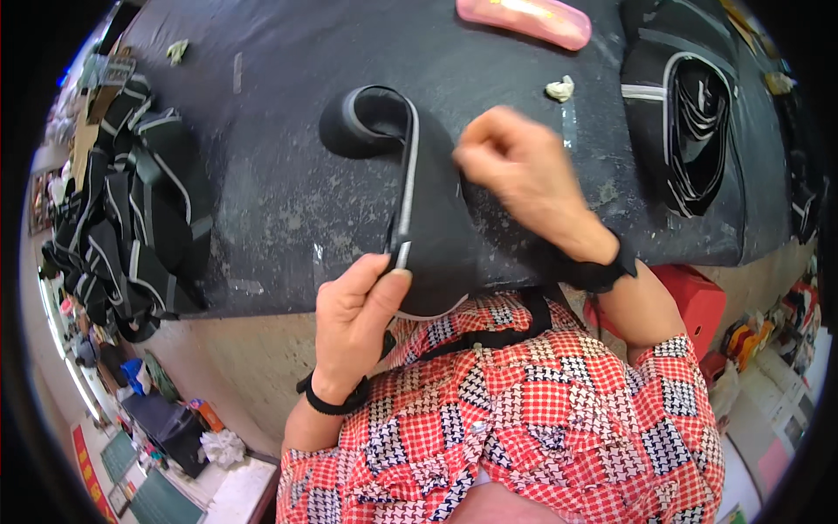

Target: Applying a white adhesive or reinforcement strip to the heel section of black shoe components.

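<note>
A black fabric band (436,196) with light grey edging lies on the table in front of me, its far end curling over into a loop. Thumb and fingers of my left hand (358,310) pinch the grey-edged side of the band near the table's front edge. To the right of the band, my right hand (524,166) is raised with its fingers curled together. It is blurred by motion, and whatever its fingertips may hold cannot be made out.
The dark-covered table (271,175) has worn patches. Piled black edged pieces (131,210) sit at the left, and a folded black bundle (698,131) at the right. A pink case (528,19) and a crumpled scrap (560,88) lie farther back. A red stool (690,306) stands below.
</note>
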A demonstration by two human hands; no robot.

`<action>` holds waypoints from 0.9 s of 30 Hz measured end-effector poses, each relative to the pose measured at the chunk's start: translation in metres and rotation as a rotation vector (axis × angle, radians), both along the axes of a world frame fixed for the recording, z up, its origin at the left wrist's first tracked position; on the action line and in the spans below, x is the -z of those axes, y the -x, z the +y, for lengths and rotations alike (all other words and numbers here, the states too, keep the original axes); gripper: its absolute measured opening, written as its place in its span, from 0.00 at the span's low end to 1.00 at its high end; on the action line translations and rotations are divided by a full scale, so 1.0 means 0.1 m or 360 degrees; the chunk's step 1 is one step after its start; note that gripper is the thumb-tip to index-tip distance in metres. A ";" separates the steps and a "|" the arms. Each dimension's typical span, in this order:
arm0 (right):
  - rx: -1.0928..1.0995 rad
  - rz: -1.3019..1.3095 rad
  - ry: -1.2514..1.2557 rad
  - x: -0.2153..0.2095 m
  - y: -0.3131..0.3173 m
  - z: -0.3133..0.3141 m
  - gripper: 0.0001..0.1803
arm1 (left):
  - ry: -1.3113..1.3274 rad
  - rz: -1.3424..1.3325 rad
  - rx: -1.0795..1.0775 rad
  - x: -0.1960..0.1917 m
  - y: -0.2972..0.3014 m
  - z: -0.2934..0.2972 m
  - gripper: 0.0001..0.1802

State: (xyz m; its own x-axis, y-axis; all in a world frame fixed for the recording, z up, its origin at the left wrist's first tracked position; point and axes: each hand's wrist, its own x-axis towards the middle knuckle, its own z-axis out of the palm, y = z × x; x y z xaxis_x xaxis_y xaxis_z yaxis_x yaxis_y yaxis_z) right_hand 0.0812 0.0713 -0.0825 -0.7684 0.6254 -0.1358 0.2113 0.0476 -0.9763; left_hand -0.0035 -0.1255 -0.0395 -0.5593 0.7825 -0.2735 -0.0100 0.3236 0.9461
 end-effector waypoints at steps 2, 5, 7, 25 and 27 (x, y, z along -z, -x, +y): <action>0.0260 0.0023 -0.0158 -0.03 -0.21 0.18 0.19 | 0.0011 -0.0006 -0.0085 0.01 0.03 -0.04 0.08; -0.0180 -0.0165 0.1380 -0.11 -0.25 -0.03 0.18 | 0.0206 0.0272 0.0105 -0.09 0.00 0.14 0.06; -0.0274 0.0410 0.1934 0.01 -0.09 -0.12 0.14 | 0.0192 0.0383 0.0193 -0.14 -0.09 0.22 0.04; 0.1093 0.0886 0.0980 -0.23 -2.26 0.93 0.18 | -0.0812 0.1526 0.1522 0.35 -1.64 1.90 0.14; 0.0995 0.1044 0.1033 0.06 -2.31 1.07 0.15 | -0.0772 0.1554 0.1468 0.34 -1.70 2.03 0.15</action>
